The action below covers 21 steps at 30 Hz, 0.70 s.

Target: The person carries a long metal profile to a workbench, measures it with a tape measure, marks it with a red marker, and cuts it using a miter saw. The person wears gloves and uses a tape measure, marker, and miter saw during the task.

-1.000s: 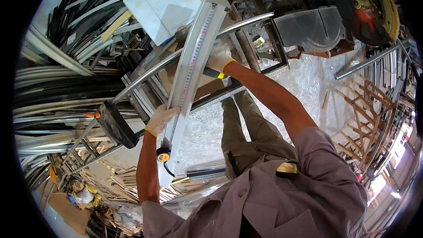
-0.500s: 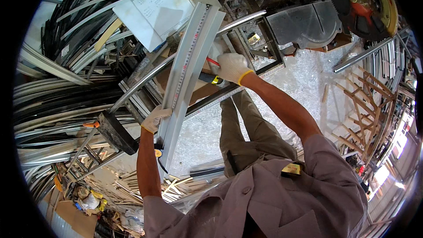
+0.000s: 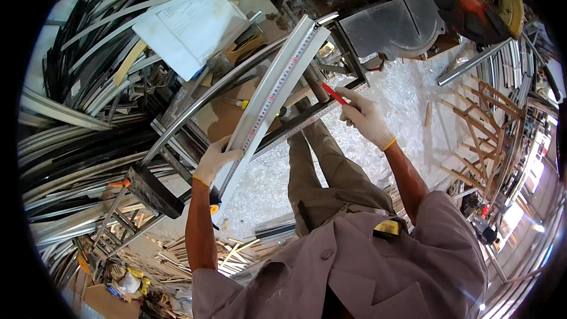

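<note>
My left hand, in a white knit glove, grips the near part of a long silvery metal profile, thumb across it. A tape measure's blade lies stretched along the profile. Its yellow-and-black case sits at the near end, just below my left hand. My right hand, gloved too, is closed around a red pen, whose tip points up and left, apart from the profile. Under the profile, a yellow-and-black object is partly covered.
A metal-framed bench with a shiny rail supports the work. Back right stands a saw with a round blade guard. Written-on paper and heaped strips lie left. A dark block sits near left; a wooden rack stands right.
The profile's far end has swung right, with the tape blade along it. My right hand has drawn away to the right and nearer my body, the red pen still in it.
</note>
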Tool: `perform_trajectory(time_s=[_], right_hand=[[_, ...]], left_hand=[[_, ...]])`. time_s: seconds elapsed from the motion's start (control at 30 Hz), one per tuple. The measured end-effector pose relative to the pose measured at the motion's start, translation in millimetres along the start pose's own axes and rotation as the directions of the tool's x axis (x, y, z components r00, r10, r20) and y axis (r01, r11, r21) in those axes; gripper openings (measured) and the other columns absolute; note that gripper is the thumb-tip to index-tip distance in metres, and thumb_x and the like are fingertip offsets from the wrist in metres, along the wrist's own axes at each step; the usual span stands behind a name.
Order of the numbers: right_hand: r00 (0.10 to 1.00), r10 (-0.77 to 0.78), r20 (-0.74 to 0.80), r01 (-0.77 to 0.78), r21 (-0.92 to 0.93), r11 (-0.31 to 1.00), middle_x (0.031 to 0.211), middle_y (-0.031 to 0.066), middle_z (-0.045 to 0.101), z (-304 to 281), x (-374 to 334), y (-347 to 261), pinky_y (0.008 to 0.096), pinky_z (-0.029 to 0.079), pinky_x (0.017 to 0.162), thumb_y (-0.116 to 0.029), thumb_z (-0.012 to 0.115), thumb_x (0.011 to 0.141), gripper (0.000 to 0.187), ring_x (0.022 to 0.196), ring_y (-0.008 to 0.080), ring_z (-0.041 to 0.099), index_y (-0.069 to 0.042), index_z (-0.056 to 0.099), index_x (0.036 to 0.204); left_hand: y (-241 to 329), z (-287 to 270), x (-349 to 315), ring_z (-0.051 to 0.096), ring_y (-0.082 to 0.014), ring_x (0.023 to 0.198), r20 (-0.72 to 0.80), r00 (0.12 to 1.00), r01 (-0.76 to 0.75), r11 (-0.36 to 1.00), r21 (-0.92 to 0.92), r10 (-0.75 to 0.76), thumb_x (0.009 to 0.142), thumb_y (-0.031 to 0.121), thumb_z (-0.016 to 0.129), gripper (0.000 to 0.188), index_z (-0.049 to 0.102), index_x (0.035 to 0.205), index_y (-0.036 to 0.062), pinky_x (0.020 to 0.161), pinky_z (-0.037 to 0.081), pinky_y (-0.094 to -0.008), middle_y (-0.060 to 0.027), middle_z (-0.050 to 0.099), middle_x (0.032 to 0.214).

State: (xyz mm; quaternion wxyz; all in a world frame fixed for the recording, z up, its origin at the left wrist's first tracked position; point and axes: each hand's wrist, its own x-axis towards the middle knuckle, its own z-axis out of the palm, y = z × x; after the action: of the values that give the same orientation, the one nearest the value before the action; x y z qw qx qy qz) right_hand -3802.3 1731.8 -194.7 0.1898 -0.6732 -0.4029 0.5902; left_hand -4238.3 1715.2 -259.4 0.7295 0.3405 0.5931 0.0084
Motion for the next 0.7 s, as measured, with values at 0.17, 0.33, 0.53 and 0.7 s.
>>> perform_trajectory(time_s=[0.17, 0.33, 0.53, 0.7], right_hand=[[0.996, -0.025, -0.085, 0.040, 0.175, 0.984, 0.100, 0.0078, 0.075, -22.1, -12.6, 18.0, 0.0277, 0.057, 0.080, -0.013, 0.065, 0.099, 0.031, 0.090, 0.0118, 0.070, 0.001, 0.068, 0.126], [0.970, -0.127, -0.207, 0.111, -0.085, 0.990, 0.103, 0.0103, 0.075, -25.0, -13.7, 8.6, 0.0292, 0.056, 0.087, -0.018, 0.069, 0.100, 0.031, 0.096, 0.0125, 0.069, 0.002, 0.067, 0.124], [0.918, -0.223, -0.329, 0.333, 0.329, 0.884, 0.098, 0.0097, 0.071, -24.4, -10.4, 22.1, 0.0315, 0.054, 0.084, -0.036, 0.069, 0.104, 0.043, 0.090, 0.0145, 0.065, 0.003, 0.066, 0.121], [0.881, -0.289, -0.376, 0.334, 0.061, 0.941, 0.096, 0.0074, 0.070, -35.5, -4.1, 32.1, 0.0285, 0.051, 0.082, -0.032, 0.059, 0.109, 0.038, 0.090, 0.0113, 0.061, 0.003, 0.067, 0.122]], left_hand=[[17.1, 12.9, 4.2, 0.070, -0.0191, 0.099, -0.032, 0.999, -0.030, 0.992, 0.124, 0.034, 0.075, 0.035, 0.082, 0.088, 0.055, 0.147, -0.0063, 0.092, 0.053, -0.0298, -0.0190, 0.072, 0.121], [11.7, 19.0, 13.0, 0.071, -0.0214, 0.100, -0.034, 0.999, -0.031, 0.984, 0.175, 0.038, 0.076, 0.036, 0.081, 0.088, 0.054, 0.147, -0.0072, 0.092, 0.053, -0.0308, -0.0199, 0.072, 0.121], [19.3, 29.7, 13.1, 0.071, -0.0219, 0.099, -0.078, 0.997, -0.004, 0.973, 0.232, 0.023, 0.074, 0.037, 0.081, 0.089, 0.054, 0.146, -0.0084, 0.092, 0.054, -0.0314, -0.0187, 0.073, 0.118], [27.9, 38.3, 7.3, 0.073, -0.0240, 0.100, -0.121, 0.992, 0.005, 0.947, 0.321, 0.035, 0.073, 0.039, 0.082, 0.089, 0.056, 0.143, -0.0092, 0.092, 0.054, -0.0326, -0.0207, 0.074, 0.115]])
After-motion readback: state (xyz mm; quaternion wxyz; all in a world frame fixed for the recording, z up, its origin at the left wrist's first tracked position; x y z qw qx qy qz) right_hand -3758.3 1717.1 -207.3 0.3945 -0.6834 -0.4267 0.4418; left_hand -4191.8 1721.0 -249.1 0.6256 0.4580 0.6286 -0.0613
